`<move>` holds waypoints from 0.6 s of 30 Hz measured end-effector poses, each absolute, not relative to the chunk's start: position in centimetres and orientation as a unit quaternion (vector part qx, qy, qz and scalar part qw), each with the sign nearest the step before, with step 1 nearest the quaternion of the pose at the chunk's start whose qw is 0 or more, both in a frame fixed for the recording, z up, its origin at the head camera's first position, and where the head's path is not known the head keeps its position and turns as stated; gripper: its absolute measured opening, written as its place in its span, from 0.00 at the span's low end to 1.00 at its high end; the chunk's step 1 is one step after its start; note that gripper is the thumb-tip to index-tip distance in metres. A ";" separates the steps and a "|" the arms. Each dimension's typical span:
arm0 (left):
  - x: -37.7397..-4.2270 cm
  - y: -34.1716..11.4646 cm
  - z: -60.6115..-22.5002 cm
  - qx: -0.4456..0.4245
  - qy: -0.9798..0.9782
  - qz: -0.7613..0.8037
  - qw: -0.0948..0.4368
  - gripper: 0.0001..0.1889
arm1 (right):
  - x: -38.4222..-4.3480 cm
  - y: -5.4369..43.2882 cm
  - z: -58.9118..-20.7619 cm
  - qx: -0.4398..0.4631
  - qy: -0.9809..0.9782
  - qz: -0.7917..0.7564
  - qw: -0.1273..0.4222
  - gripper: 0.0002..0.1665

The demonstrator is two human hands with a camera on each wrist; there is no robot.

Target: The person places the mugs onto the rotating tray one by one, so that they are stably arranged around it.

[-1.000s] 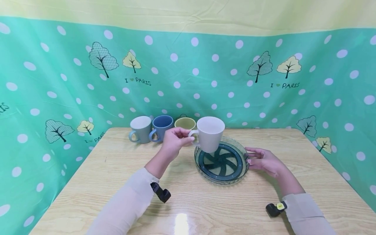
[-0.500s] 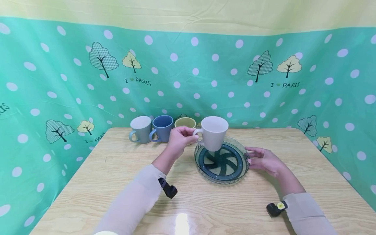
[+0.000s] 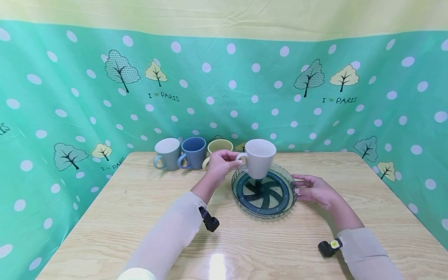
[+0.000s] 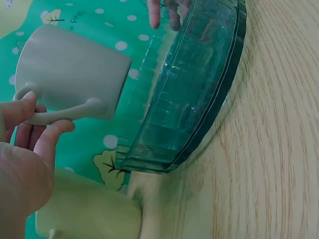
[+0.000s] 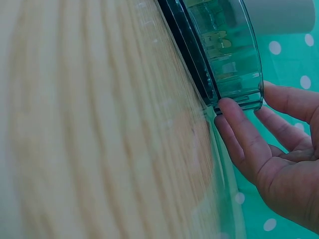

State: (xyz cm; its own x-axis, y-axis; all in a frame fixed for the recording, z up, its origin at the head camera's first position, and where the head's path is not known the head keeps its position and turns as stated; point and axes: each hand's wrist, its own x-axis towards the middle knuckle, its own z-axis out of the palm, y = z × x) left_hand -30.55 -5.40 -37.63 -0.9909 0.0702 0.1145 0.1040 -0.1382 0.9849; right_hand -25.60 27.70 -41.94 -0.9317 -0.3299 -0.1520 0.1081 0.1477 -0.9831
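My left hand point(image 3: 219, 165) pinches the handle of a white mug point(image 3: 260, 159) between thumb and fingers. Upright, the mug hangs over the back part of a round, see-through green tray point(image 3: 267, 211) with a swirl-patterned bottom. The left wrist view shows the mug point(image 4: 75, 69) apart from the tray's wall point(image 4: 184, 89). At the tray's right side is my right hand point(image 3: 316, 192), its fingers extended. In the right wrist view, its fingertips point(image 5: 232, 107) touch the outer wall near the base. Behind my left hand, a yellow mug point(image 3: 220, 145) is partly hidden.
Left of the yellow mug stand a blue mug point(image 3: 194, 153) and a grey-blue mug point(image 3: 168, 155), in a row along the back of the wooden table point(image 3: 266, 249). A green dotted curtain point(image 3: 224, 93) hangs right behind the table's back edge.
My left hand has carried the white mug to the right, farther over the tray. More of the yellow mug's handle now shows. The right hand and tray stay in place.
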 end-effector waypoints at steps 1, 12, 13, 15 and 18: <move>-30.7 -5.3 -37.7 -0.064 -0.660 -0.749 0.010 0.13 | -25.6 27.7 -41.9 -0.072 0.739 -0.648 0.168 0.42; -31.3 -3.9 -37.5 -0.051 -0.677 -0.734 -0.005 0.12 | -25.7 27.7 -42.1 -0.063 0.744 -0.644 0.165 0.42; -31.4 -3.7 -37.4 -0.053 -0.677 -0.734 -0.005 0.13 | -25.7 27.7 -42.1 -0.063 0.744 -0.644 0.165 0.42; -31.5 -3.5 -37.4 -0.055 -0.678 -0.733 -0.007 0.13 | -25.7 27.7 -42.2 -0.067 0.744 -0.644 0.165 0.42; -31.8 -3.3 -37.6 -0.057 -0.679 -0.732 -0.011 0.13 | -25.8 27.7 -42.2 -0.068 0.743 -0.645 0.164 0.42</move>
State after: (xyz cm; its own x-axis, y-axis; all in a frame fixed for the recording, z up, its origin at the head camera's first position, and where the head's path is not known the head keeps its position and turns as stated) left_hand -31.83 -3.28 -37.56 -0.9933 0.0927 0.0684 0.0611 -0.0789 0.9950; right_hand -25.75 27.66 -42.16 -0.9368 -0.3129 -0.1566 0.1112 0.1583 -0.9811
